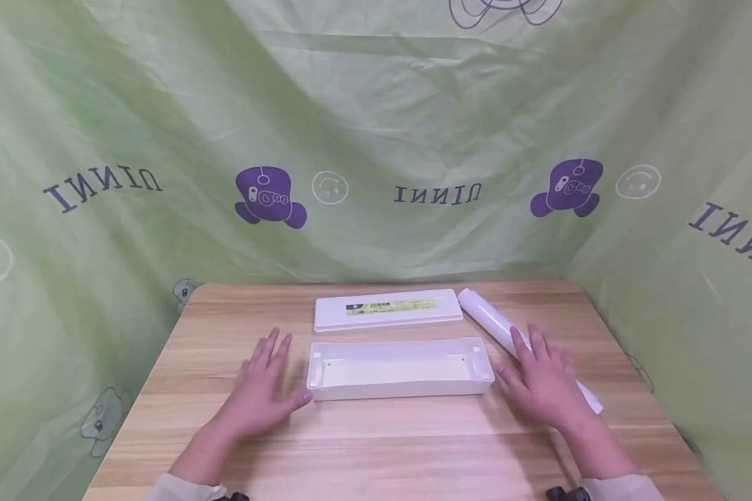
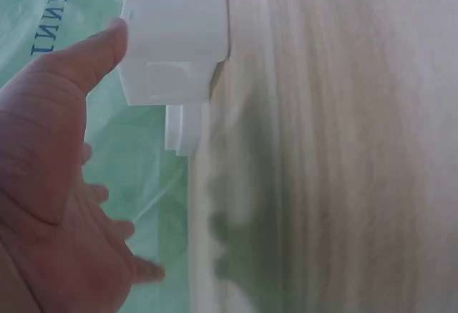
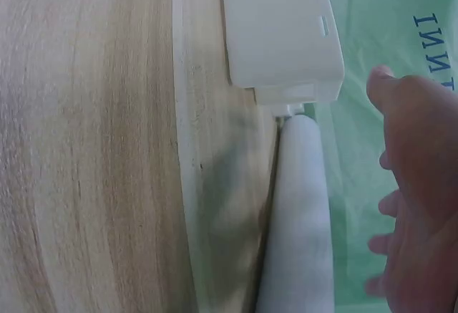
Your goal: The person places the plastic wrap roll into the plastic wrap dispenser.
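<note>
A long white plastic box (image 1: 401, 388), open at the top, lies on the table in the head view. Left of it, my left hand (image 1: 260, 396) has its fingers spread, the thumb tip at the box's near left corner; whether it touches I cannot tell. Over on the other side, my right hand (image 1: 542, 383) hovers above a white roll (image 1: 491, 316) of plastic film, fingers spread and holding nothing. In the right wrist view a gap shows between its thumb and the box (image 3: 286, 26). Behind the box rests a flat white lid (image 1: 332, 316) with a yellow-green label.
The wooden table (image 1: 382, 452) has its far edge against a green curtain (image 1: 363, 243) with purple prints, which hangs on both sides too. The roll slants from beside the lid towards the near right.
</note>
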